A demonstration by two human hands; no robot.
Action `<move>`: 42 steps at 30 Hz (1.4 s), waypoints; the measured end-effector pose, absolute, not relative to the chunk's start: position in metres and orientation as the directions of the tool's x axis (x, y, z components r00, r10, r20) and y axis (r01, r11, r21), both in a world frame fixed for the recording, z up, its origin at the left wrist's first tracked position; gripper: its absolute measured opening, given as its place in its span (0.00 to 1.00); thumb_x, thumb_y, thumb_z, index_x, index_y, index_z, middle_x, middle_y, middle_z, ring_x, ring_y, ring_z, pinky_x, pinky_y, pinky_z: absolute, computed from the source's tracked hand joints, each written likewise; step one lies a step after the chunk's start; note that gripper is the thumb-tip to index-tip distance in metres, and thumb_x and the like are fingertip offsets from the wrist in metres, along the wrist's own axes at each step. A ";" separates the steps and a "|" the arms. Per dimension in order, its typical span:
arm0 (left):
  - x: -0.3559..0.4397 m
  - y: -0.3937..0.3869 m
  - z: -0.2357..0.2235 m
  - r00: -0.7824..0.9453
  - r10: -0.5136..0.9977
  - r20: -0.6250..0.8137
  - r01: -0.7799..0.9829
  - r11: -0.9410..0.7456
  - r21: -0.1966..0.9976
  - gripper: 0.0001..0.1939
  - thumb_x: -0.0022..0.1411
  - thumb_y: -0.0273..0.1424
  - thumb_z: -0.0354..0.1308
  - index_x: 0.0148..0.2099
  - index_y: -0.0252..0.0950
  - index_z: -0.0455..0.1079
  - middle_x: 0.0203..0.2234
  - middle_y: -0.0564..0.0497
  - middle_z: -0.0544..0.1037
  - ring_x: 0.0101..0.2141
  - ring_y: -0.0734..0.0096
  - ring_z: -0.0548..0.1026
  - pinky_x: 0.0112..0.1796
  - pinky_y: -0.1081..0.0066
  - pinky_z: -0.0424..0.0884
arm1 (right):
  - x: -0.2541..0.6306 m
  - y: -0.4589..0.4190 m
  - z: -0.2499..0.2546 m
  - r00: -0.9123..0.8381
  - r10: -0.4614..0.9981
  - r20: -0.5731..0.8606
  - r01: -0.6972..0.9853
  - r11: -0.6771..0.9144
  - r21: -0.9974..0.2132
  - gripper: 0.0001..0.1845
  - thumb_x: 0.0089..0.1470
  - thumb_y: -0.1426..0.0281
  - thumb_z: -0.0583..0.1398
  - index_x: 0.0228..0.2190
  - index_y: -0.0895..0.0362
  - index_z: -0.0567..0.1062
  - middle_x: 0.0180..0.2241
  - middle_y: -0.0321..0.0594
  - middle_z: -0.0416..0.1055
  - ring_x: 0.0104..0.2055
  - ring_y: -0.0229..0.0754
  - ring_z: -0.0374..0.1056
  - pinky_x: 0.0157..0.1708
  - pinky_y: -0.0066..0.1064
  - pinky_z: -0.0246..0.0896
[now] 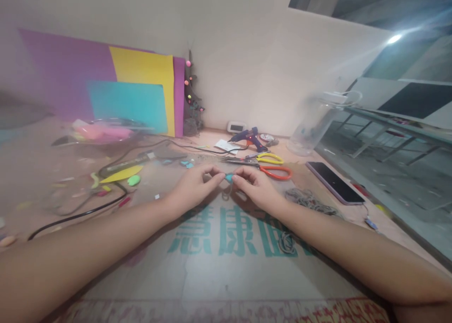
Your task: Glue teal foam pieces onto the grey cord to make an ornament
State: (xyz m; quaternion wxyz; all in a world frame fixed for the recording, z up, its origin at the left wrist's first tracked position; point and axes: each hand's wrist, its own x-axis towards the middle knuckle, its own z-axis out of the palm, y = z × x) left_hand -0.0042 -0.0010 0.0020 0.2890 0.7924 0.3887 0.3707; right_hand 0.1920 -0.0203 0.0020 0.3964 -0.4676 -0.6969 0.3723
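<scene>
The left hand (192,185) was bare, its back smooth and rounded, with slim fingers (211,169) and a slender, tapering thumb (214,181). The right hand (260,189) was bare too and similarly built. The left wrist (170,205) was narrow and bare, and the bare left forearm (102,245) broadened steadily toward the lower left corner. The right wrist (282,208) was equally slim and bare; the bare right forearm (339,252) thickened toward the lower right, where a dark crease (423,305) crossed it. The fingernails were too small to make out.
</scene>
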 end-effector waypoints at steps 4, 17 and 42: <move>-0.004 0.001 0.000 0.442 0.823 0.356 0.415 -0.539 0.733 0.16 0.65 0.41 0.50 0.34 0.36 0.72 0.30 0.52 0.78 0.34 0.65 0.74 0.39 0.70 0.67 | 0.193 -0.019 0.000 -0.235 0.949 0.211 0.342 0.284 -0.896 0.13 0.55 0.59 0.59 0.29 0.56 0.68 0.24 0.32 0.65 0.25 0.35 0.60 0.28 0.28 0.57; -0.004 0.001 -0.002 0.435 0.840 0.324 0.391 -0.501 0.772 0.18 0.64 0.44 0.52 0.35 0.35 0.73 0.31 0.51 0.79 0.34 0.65 0.74 0.38 0.69 0.67 | 0.192 -0.021 0.003 -0.247 0.953 0.176 0.358 0.259 -0.897 0.13 0.55 0.59 0.58 0.27 0.56 0.67 0.23 0.32 0.66 0.23 0.34 0.60 0.25 0.27 0.56; -0.004 0.003 -0.002 0.411 0.835 0.365 0.403 -0.526 0.749 0.18 0.67 0.39 0.47 0.33 0.35 0.72 0.29 0.52 0.77 0.35 0.66 0.74 0.38 0.71 0.66 | 0.192 -0.021 0.001 -0.200 0.958 0.207 0.293 0.260 -0.920 0.15 0.54 0.57 0.60 0.27 0.56 0.67 0.22 0.31 0.64 0.23 0.34 0.59 0.24 0.27 0.56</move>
